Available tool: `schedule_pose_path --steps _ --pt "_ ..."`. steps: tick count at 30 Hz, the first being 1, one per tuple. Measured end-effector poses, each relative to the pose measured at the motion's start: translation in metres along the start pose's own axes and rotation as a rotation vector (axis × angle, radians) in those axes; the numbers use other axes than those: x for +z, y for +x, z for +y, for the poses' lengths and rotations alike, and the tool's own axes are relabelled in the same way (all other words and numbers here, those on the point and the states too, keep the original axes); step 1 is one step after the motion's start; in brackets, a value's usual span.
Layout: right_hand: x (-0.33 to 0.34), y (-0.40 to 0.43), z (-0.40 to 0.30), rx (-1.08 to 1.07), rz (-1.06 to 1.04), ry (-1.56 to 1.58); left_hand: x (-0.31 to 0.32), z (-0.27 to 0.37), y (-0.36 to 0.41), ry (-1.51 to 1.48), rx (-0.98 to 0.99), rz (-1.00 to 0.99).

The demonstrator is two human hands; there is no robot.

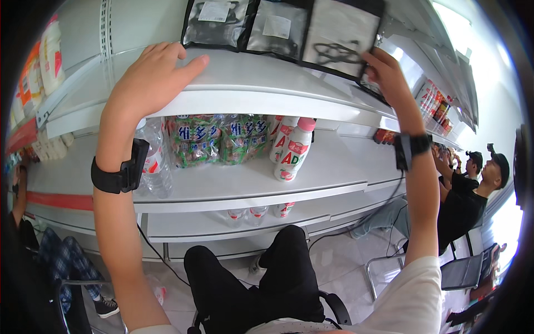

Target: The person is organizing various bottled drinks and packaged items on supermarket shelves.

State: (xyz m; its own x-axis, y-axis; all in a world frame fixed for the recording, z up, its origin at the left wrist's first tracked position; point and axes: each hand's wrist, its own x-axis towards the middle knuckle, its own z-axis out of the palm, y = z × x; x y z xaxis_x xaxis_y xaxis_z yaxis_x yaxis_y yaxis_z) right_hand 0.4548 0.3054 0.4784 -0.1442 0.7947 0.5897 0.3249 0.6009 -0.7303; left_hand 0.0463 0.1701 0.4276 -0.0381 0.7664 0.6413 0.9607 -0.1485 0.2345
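Observation:
Three flat black-edged pouches with clear fronts stand side by side on the upper white shelf (258,77). The left pouch (217,27) and the middle pouch (273,35) bear white labels. The right pouch (333,31) has a pale front with a dark, looped item showing low in it. My right hand (386,75) pinches this pouch by its right edge, and part of another pouch (371,85) shows beneath. Over at the left, my left hand (160,79) rests above the shelf, thumb apart, fingertips beside the left pouch's lower corner. It holds nothing.
One shelf down are clear plastic bottles (156,167), bagged snacks (196,144) and white pink-capped drink bottles (294,152). White and orange bottles (50,58) stand at far left. People sit on both sides, one in a black shirt (463,208). Cables (162,259) hang from my wrist devices.

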Motion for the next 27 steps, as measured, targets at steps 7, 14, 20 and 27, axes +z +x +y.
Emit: schedule_pose_path --steps 7,14,20,27 --pt "-0.060 -0.162 0.047 -0.096 0.177 0.227 -0.002 -0.006 0.007 0.086 0.113 -0.038" --pt "-0.026 -0.246 0.105 0.294 -0.046 0.056 0.000 -0.006 0.010 -0.098 0.101 -0.018" --pt "0.025 -0.178 0.232 0.061 0.203 -0.185 0.003 0.009 0.007 -0.149 -0.075 -0.077" --pt "0.071 -0.091 0.305 0.220 0.298 -0.241 -0.008 0.001 0.012 -0.170 -0.056 -0.127"
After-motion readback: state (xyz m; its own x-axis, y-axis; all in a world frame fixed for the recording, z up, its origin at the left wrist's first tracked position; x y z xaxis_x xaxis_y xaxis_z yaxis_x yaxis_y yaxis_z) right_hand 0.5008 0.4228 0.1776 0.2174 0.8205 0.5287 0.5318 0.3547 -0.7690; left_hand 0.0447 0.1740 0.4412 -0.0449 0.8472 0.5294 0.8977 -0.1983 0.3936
